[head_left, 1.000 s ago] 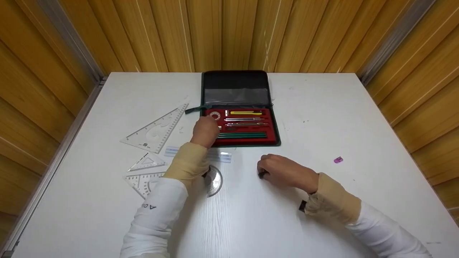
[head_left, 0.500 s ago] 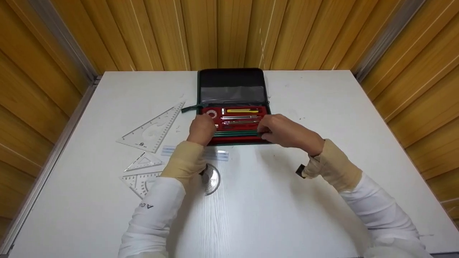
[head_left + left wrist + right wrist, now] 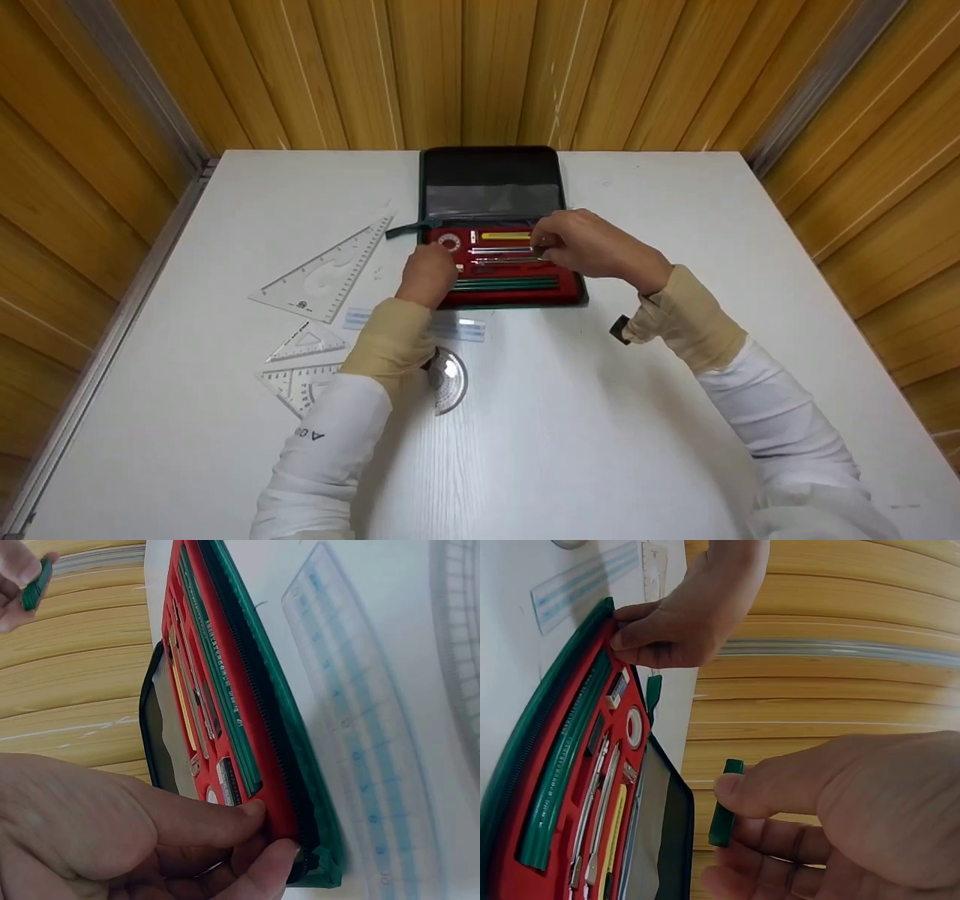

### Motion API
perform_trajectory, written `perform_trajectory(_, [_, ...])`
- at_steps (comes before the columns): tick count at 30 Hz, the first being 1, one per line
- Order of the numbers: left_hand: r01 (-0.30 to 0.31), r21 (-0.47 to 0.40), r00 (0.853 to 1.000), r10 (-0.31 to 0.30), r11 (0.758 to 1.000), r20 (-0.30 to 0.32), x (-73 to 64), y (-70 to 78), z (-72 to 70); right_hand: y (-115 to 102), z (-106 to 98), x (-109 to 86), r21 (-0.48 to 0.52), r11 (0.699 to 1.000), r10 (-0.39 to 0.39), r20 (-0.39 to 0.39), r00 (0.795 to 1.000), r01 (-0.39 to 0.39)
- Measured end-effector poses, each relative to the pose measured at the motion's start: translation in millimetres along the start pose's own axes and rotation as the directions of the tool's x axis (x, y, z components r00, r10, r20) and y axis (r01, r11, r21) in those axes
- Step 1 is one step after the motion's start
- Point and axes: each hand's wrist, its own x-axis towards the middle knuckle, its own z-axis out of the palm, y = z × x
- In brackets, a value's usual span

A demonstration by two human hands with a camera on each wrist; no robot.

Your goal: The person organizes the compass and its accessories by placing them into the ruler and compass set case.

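An unzipped green drawing-set case (image 3: 491, 166) lies with its lid folded back, a red tray (image 3: 279, 802) inside. My left hand (image 3: 429, 274) pinches the tray's near left corner between thumb and fingers. Above the tray's right side, my right hand (image 3: 596, 244) holds a small green rectangular piece (image 3: 721, 829) between thumb and fingertips. Set in the tray are green pencils (image 3: 555, 780), metal compasses (image 3: 600, 817), a yellow cutter knife (image 3: 504, 236), an eraser (image 3: 618, 690) and a white ring (image 3: 634, 727). The left hand hides the tray's front left corner.
Left of the case lie a large clear set square (image 3: 289, 289) and two smaller set squares (image 3: 307, 341). A blue-striped ruler (image 3: 463, 328) and a protractor (image 3: 451, 382) sit in front, partly under the left forearm. Wooden panels (image 3: 487, 75) stand behind the table.
My right hand has risen from the table to the case, then shifted farther back over the tray's right side. The left hand stays put. My right wrist now covers the small purple thing's spot.
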Motion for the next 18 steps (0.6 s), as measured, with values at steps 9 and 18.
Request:
perform_trajectory(9, [0.016, -0.004, 0.999, -0.016, 1.0, 0.034, 2.6, 7.6, -6.0, 14, 15, 29.7, -0.037, 0.998, 0.058, 0.013, 0.998, -0.058])
perform_trajectory(18, [0.087, -0.054, 0.996, -0.085, 0.995, 0.039, 4.9, -2.6, -0.6, 23, 49, 60.9, -0.056, 0.993, 0.109, 0.103, 0.989, -0.104])
